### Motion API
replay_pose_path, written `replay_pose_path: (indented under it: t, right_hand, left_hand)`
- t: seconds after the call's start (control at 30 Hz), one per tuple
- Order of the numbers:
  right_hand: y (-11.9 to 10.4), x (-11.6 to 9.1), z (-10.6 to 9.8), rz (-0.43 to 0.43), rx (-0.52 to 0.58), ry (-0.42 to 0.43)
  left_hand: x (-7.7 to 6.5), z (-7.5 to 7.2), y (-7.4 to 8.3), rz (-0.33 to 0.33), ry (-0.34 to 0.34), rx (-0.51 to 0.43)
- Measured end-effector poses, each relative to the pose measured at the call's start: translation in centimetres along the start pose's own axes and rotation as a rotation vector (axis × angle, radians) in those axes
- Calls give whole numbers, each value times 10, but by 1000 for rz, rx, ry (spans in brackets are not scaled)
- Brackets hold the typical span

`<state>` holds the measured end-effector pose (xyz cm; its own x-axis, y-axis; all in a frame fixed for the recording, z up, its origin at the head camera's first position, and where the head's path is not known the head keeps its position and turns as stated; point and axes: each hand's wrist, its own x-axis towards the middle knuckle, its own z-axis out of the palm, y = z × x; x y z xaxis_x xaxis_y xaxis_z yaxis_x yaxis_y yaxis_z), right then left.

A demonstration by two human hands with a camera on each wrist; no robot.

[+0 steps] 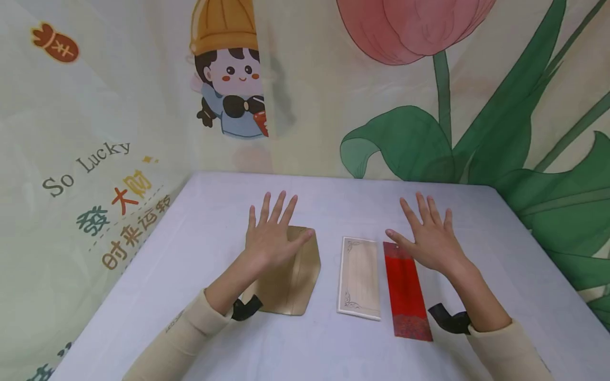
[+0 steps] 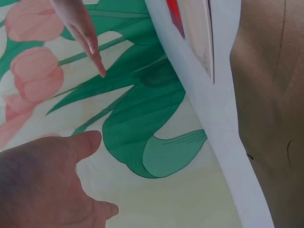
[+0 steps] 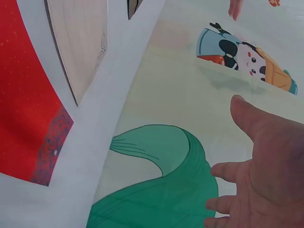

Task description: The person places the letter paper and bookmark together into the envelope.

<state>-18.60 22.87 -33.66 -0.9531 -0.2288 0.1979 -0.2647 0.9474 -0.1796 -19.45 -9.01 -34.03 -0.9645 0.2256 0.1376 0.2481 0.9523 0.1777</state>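
My left hand (image 1: 271, 241), fingers spread, hovers over a tan-gold envelope (image 1: 286, 288) with a pointed right edge and covers part of its upper side. On the other side, my right hand (image 1: 436, 243) is held with straight, spread fingers above the top right of a red paper strip (image 1: 407, 291), which has patterned bands at both ends. Between them lies a cream card or pad (image 1: 359, 278) with ruled lines and corner ornaments. Neither hand holds anything. The right wrist view shows the red strip (image 3: 23, 95) and the cream card's end (image 3: 80, 42) close up.
All three items lie on a white-covered table (image 1: 214, 211). A printed cloth backdrop (image 1: 310, 106) with a tulip and a cartoon figure hangs behind it, and another printed cloth (image 1: 114, 106) hangs at the left. A black band (image 1: 248, 308) is on each wrist.
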Motion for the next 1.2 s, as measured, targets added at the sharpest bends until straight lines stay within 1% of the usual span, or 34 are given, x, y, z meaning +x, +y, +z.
replay_pose_path:
  t: [0.13,0.2,0.3,0.37,0.43,0.53,0.63,0.7,0.8,0.93,1.0,1.03,1.1,1.13,1.2]
  right_hand:
    - [-6,3,5,-12,11,-6]
    - [-15,4,11,-25,12,1]
    - [-42,5,26,-65,31,3]
    - [-67,3,40,-109,57,-9]
    - [-90,0,58,-167,94,-47]
    - [-118,-4,85,-241,114,-139]
    - [-131,-9,106,-280,93,-250]
    - [-135,-12,116,-286,75,-290]
    - [-135,-15,120,-284,71,-293]
    - [-135,-15,121,-289,88,-278]
    - [-136,-14,121,-268,125,-263]
    - [-136,-12,121,-244,155,-240]
    - [-138,-7,122,-170,246,-176]
    - [-138,-4,123,-128,320,-145]
    - [-139,3,123,-50,524,-119]
  left_hand:
    - [0,2,-5,-6,1,-16]
    - [0,5,-8,-12,14,-41]
    - [-2,16,-14,-2,47,-63]
    - [-5,30,-20,8,56,-81]
    - [-10,45,-26,24,50,-81]
    - [-15,68,-34,17,-1,-66]
    - [-19,86,-40,7,-53,-44]
    - [-21,94,-43,4,-72,-41]
    - [-23,101,-43,9,-73,-47]
    - [-23,106,-43,8,-57,-52]
    - [-22,106,-43,6,-53,-80]
    - [-22,106,-44,5,-53,-98]
    - [-20,103,-45,-4,-51,-141]
    - [-19,102,-46,-10,-50,-174]
    - [-17,98,-47,-23,-54,-224]
